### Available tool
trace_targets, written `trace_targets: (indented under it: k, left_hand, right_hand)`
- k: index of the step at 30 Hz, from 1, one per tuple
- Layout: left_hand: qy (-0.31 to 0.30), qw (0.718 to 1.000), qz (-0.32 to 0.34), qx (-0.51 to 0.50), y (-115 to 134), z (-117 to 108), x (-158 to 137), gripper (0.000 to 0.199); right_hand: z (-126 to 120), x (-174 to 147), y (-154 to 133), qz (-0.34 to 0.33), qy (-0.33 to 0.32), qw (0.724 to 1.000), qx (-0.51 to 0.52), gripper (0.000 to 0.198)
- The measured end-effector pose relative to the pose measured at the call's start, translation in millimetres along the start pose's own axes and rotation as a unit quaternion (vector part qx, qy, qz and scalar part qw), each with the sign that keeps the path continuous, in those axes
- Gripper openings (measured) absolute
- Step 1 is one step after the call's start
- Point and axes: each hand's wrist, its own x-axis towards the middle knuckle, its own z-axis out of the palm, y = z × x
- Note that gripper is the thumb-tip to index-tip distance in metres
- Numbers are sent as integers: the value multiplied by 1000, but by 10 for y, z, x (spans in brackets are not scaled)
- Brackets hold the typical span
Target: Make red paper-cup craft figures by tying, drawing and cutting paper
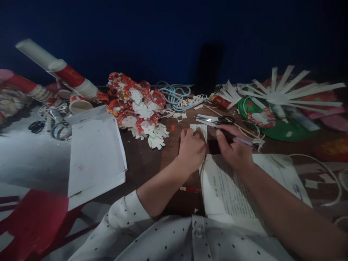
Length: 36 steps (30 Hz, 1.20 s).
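My left hand (191, 149) rests on the brown table with its fingers curled over a small piece of white paper (202, 129), pressing it down. Part of that paper is hidden under the fingers. Just to the right, my right hand (237, 149) grips a slim pen (242, 140), its tip pointing left toward the paper. Beyond both hands lies a pair of scissors (210, 119) with black handles, on a white strip. Under my right forearm is a printed booklet (225, 188).
Red-trimmed white paper cutouts (145, 108) are heaped at the back left, beside a flat white box (95, 156). Pale blue cord (176, 95) lies coiled behind. At right, a fan of white strips (277, 97) stands over a green disc (288, 132). A red stool (40, 217) is lower left.
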Motion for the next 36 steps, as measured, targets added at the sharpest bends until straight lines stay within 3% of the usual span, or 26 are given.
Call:
trace_targets:
  k: [5, 20, 29, 36]
  left_hand:
    - [9, 1000, -4, -9, -19, 23, -2, 33]
    - [23, 998, -22, -49, -109, 43, -65, 43]
    - [70, 996, -13, -52, -147, 109, -69, 39]
    - [123, 989, -79, -35, -159, 108, -50, 42]
  right_hand:
    - [25, -4, 35, 32, -22, 999, -5, 26]
    - [23, -14, 57, -11, -39, 999, 22, 24]
    - [31, -59, 65, -32, -38, 998, 36, 25]
    - [39, -63, 86, -24, -45, 999, 4, 26]
